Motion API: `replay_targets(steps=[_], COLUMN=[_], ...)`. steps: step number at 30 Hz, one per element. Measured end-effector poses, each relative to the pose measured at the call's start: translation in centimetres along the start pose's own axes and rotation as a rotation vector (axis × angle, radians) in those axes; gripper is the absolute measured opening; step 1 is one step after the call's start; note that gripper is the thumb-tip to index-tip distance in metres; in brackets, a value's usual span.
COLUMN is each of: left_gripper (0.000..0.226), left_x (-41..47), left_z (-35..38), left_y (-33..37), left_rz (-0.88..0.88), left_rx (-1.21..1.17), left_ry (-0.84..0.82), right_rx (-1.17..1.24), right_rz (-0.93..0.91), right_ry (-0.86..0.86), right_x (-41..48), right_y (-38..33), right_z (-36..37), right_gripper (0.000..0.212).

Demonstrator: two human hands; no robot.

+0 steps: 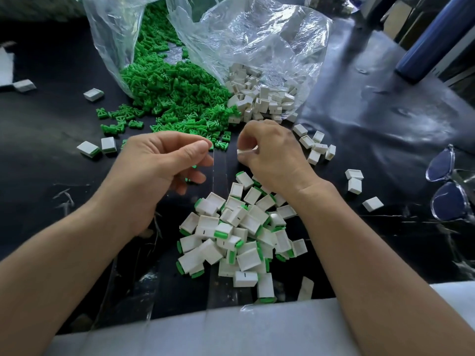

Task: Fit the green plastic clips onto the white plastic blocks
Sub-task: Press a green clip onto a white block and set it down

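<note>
Green plastic clips (169, 91) spill in a heap from a clear bag at the upper left. White plastic blocks (259, 98) pour from a second clear bag beside it. A pile of white blocks with green clips fitted (239, 235) lies between my forearms. My left hand (159, 163) is curled just below the green heap; a bit of green shows under its fingers, with a clip at the thumb tip. My right hand (270, 152) is closed around a white block (246, 151), whose edge shows between thumb and fingers. The two hands are a short gap apart.
Loose white blocks (316, 147) lie scattered to the right and left of the hands on the black table cover (372, 119). Clear-framed glasses (447, 183) rest at the right edge. A dark blue bottle (431, 39) stands at the upper right. White foam (231, 332) lines the near edge.
</note>
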State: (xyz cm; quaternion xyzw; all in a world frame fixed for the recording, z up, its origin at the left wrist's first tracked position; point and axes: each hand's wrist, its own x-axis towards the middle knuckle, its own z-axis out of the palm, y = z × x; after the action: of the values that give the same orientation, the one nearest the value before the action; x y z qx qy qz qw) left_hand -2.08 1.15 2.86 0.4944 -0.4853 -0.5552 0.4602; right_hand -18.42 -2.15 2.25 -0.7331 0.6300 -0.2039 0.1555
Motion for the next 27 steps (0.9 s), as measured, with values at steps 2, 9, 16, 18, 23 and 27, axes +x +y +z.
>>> replay_targets(steps=[2, 9, 16, 18, 23, 27], left_gripper=[0.021, 0.032, 0.019, 0.012, 0.022, 0.023], left_x=[0.2, 0.3, 0.3, 0.4, 0.4, 0.4], left_z=[-0.1, -0.2, -0.3, -0.3, -0.3, -0.3], left_y=[-0.1, -0.4, -0.2, -0.2, -0.1, -0.1], left_rz=[-0.003, -0.024, -0.010, -0.022, -0.033, -0.044], left_rx=[-0.004, 0.004, -0.065, -0.091, -0.124, -0.148], left_ry=[0.041, 0.011, 0.033, 0.047, 0.039, 0.028], right_rx=[0.128, 0.511, 0.445, 0.268, -0.083, -0.149], right_rz=[-0.029, -0.141, -0.117, -0.074, -0.016, -0.013], right_ry=[0.033, 0.012, 0.047, 0.115, -0.089, -0.126], right_x=[-0.1, -0.9, -0.7, -0.4, 0.3, 0.6], right_y=[-0.5, -2.2, -1.9, -1.5, -0.5, -0.4], right_z=[-0.1, 0.5, 0.4, 0.5, 1.3, 1.4], right_gripper=[0.010, 0.025, 0.005, 0.012, 0.040, 0.036])
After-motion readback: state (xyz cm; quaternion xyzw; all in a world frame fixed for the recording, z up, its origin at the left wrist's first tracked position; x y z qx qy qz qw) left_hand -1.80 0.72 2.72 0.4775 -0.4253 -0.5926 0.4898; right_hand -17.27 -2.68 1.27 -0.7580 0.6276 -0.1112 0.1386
